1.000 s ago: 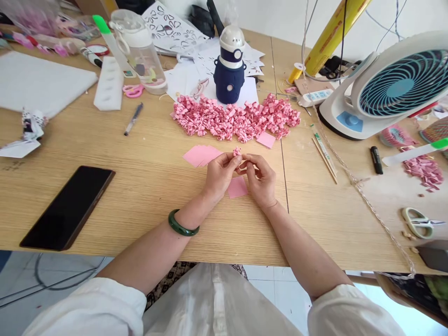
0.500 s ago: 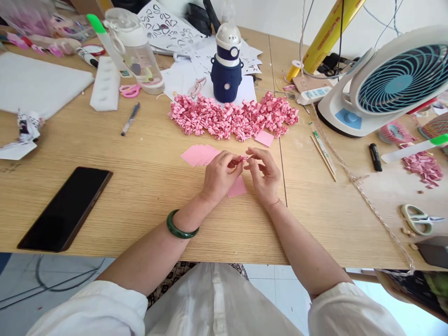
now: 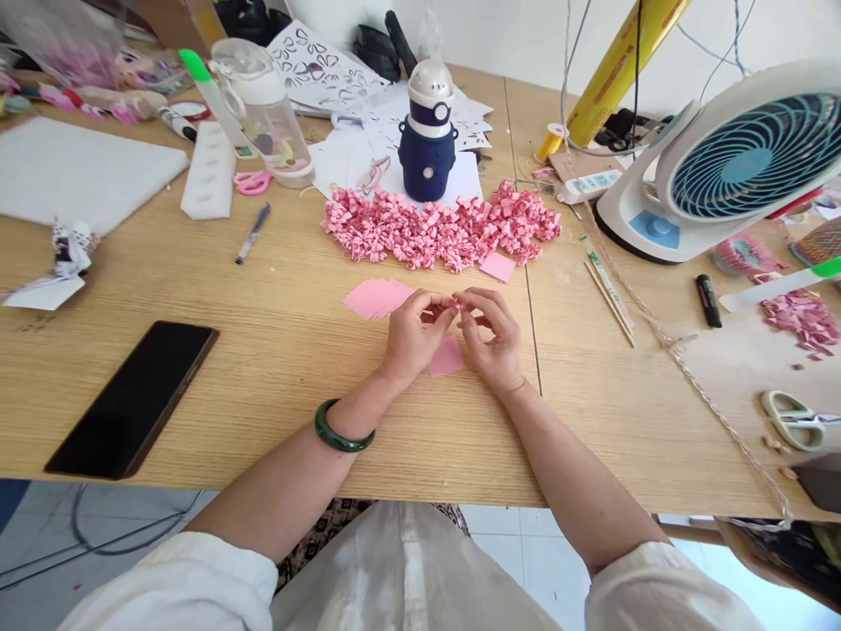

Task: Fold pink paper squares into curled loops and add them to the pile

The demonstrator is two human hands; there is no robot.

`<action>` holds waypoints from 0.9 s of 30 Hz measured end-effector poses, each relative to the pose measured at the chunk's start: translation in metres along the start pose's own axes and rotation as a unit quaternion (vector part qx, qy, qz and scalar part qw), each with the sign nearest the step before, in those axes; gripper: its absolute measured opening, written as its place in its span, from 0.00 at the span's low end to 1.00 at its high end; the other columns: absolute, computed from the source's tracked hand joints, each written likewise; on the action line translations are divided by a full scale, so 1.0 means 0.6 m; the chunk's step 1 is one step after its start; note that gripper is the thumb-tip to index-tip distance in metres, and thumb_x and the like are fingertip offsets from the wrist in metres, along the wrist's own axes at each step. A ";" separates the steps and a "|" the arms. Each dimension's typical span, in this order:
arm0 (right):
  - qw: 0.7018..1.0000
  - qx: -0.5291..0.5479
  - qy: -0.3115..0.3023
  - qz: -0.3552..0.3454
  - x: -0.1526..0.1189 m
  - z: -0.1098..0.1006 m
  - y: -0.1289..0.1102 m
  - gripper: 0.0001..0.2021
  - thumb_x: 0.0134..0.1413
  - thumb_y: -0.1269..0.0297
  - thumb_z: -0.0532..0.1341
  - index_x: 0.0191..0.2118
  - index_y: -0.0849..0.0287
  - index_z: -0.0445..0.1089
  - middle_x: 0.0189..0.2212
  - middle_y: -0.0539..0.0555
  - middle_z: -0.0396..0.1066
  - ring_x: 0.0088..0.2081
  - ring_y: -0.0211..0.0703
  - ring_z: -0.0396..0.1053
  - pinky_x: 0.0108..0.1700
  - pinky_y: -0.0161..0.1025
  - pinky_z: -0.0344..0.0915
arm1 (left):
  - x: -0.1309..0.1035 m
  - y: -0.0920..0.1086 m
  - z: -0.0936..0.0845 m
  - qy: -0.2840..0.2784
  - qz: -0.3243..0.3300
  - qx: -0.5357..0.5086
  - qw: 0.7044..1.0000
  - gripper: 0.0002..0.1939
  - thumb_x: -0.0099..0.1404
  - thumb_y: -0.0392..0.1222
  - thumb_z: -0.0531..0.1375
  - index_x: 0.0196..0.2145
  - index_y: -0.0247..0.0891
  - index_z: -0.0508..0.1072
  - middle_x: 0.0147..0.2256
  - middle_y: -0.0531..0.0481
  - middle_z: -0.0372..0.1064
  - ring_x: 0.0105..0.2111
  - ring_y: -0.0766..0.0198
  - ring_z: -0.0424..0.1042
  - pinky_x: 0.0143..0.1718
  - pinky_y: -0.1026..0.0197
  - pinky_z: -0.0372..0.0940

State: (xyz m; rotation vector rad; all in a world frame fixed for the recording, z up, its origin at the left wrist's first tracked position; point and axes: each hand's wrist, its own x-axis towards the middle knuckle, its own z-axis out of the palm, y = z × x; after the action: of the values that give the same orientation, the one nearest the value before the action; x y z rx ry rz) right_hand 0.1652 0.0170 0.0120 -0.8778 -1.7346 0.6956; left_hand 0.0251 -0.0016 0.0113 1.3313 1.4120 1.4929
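Observation:
Just above the table, my left hand (image 3: 415, 337) pinches a small pink folded piece (image 3: 458, 302), mostly covered by fingers. Thumb and fingertips of my right hand (image 3: 494, 340) close on the same piece from the other side. Beneath my hands lies a pink square sheet (image 3: 447, 357). Several more pink squares (image 3: 374, 297) are fanned out left of my left hand. Beyond them stretches a long heap of small pink looped pieces (image 3: 420, 237), with another pink square (image 3: 498, 266) at its front edge.
A dark blue bottle (image 3: 427, 158) stands behind the heap. On the left are a phone (image 3: 135, 399), a pen (image 3: 253, 234), pink scissors (image 3: 252, 182) and a clear jug (image 3: 276, 131). To the right are a fan (image 3: 742, 166), wooden sticks (image 3: 610, 302), a marker (image 3: 708, 301) and pale scissors (image 3: 795, 419).
My right fingers, loosely apart earlier, have moved left and closed on the small pink piece. The left hand keeps its pinch. The whole view has shifted slightly.

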 end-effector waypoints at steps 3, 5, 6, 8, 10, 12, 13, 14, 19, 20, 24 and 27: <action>0.998 0.013 0.041 0.038 0.001 -0.001 0.012 0.16 0.63 0.65 0.57 0.55 0.51 0.69 0.49 0.56 0.72 0.42 0.41 0.72 0.36 0.38 0.76 | 0.001 0.002 -0.002 -0.005 0.005 0.018 1.000 0.06 0.63 0.44 0.65 0.34 0.38 0.76 0.36 0.46 0.77 0.35 0.63 0.75 0.39 0.61 0.69; 0.996 0.007 0.056 0.068 0.004 -0.002 0.025 0.13 0.62 0.66 0.57 0.51 0.53 0.71 0.45 0.55 0.74 0.38 0.39 0.71 0.33 0.36 0.74 | 0.002 0.003 -0.003 -0.009 0.003 0.027 1.000 0.05 0.63 0.42 0.65 0.33 0.38 0.77 0.36 0.46 0.78 0.34 0.62 0.75 0.39 0.61 0.69; 0.995 -0.001 0.054 0.080 0.005 -0.003 0.032 0.12 0.62 0.67 0.56 0.47 0.55 0.73 0.43 0.55 0.75 0.37 0.39 0.71 0.32 0.36 0.73 | 0.002 0.003 -0.003 -0.010 0.000 0.029 1.000 0.05 0.63 0.42 0.64 0.34 0.38 0.77 0.35 0.46 0.78 0.34 0.62 0.76 0.39 0.60 0.69; 0.994 -0.021 0.049 0.093 0.008 -0.006 0.043 0.11 0.60 0.68 0.55 0.43 0.57 0.74 0.40 0.55 0.76 0.36 0.40 0.72 0.31 0.36 0.71 | 0.004 0.002 -0.004 -0.010 -0.013 0.023 1.000 0.05 0.62 0.41 0.65 0.34 0.37 0.78 0.35 0.46 0.79 0.33 0.62 0.76 0.39 0.60 0.69; 0.994 -0.037 0.045 0.091 0.010 -0.009 0.048 0.11 0.59 0.69 0.54 0.41 0.58 0.75 0.38 0.56 0.76 0.37 0.42 0.73 0.30 0.36 0.70 | 0.008 0.004 -0.006 -0.010 -0.029 0.011 0.999 0.06 0.61 0.42 0.65 0.34 0.37 0.78 0.34 0.46 0.79 0.32 0.62 0.76 0.38 0.60 0.70; 0.995 -0.047 0.038 0.081 0.010 -0.010 0.049 0.11 0.59 0.69 0.54 0.39 0.58 0.75 0.38 0.56 0.77 0.38 0.43 0.74 0.31 0.37 0.70 | 0.016 0.007 -0.011 -0.013 -0.051 0.000 0.999 0.07 0.59 0.44 0.66 0.32 0.37 0.79 0.31 0.47 0.79 0.29 0.62 0.75 0.34 0.60 0.70; 0.995 -0.051 0.035 0.077 0.010 -0.011 0.049 0.11 0.58 0.70 0.54 0.38 0.58 0.75 0.38 0.56 0.77 0.38 0.43 0.74 0.31 0.37 0.70 | 0.023 0.008 -0.015 -0.015 -0.063 -0.007 0.998 0.07 0.58 0.43 0.67 0.31 0.37 0.78 0.29 0.48 0.78 0.28 0.63 0.75 0.32 0.61 0.70; 0.995 -0.054 0.033 0.072 0.010 -0.011 0.048 0.12 0.58 0.70 0.54 0.37 0.58 0.75 0.37 0.56 0.77 0.38 0.43 0.74 0.31 0.36 0.70 | 0.032 0.010 -0.022 -0.016 -0.074 -0.012 0.997 0.06 0.56 0.43 0.67 0.29 0.37 0.78 0.28 0.48 0.78 0.27 0.63 0.75 0.31 0.62 0.69; 0.996 -0.062 0.023 0.060 0.011 -0.010 0.050 0.12 0.57 0.71 0.53 0.36 0.59 0.75 0.34 0.56 0.75 0.37 0.43 0.73 0.29 0.35 0.69 | 0.101 0.004 -0.095 0.023 -0.096 0.023 0.995 0.05 0.52 0.40 0.68 0.27 0.36 0.78 0.24 0.50 0.76 0.24 0.64 0.73 0.30 0.62 0.68; 0.996 -0.063 0.022 0.056 0.011 -0.009 0.051 0.13 0.57 0.72 0.53 0.36 0.59 0.75 0.34 0.56 0.75 0.36 0.42 0.73 0.29 0.35 0.69 | 0.115 0.002 -0.114 0.045 -0.084 0.070 0.993 0.05 0.52 0.39 0.68 0.26 0.36 0.78 0.24 0.51 0.76 0.25 0.64 0.73 0.31 0.62 0.68; 0.996 -0.081 0.017 0.044 0.012 -0.008 0.053 0.14 0.56 0.73 0.52 0.36 0.58 0.75 0.33 0.55 0.76 0.35 0.41 0.73 0.30 0.35 0.68 | 0.156 -0.004 -0.167 0.099 -0.035 0.285 0.953 0.02 0.56 0.36 0.65 0.28 0.37 0.79 0.29 0.50 0.79 0.32 0.60 0.76 0.39 0.60 0.68; 0.995 -0.089 0.013 0.042 0.012 -0.008 0.054 0.14 0.55 0.74 0.52 0.35 0.58 0.75 0.32 0.54 0.76 0.34 0.41 0.73 0.30 0.35 0.67 | 0.169 -0.004 -0.169 0.082 -0.015 0.376 0.923 0.05 0.61 0.36 0.63 0.31 0.38 0.80 0.33 0.47 0.80 0.35 0.57 0.77 0.42 0.57 0.68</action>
State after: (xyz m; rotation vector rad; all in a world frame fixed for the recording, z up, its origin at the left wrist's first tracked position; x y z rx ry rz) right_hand 0.1755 0.0414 -0.0083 -1.0831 -1.7644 0.5887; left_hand -0.0973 0.0668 0.0426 1.6241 2.2417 1.0798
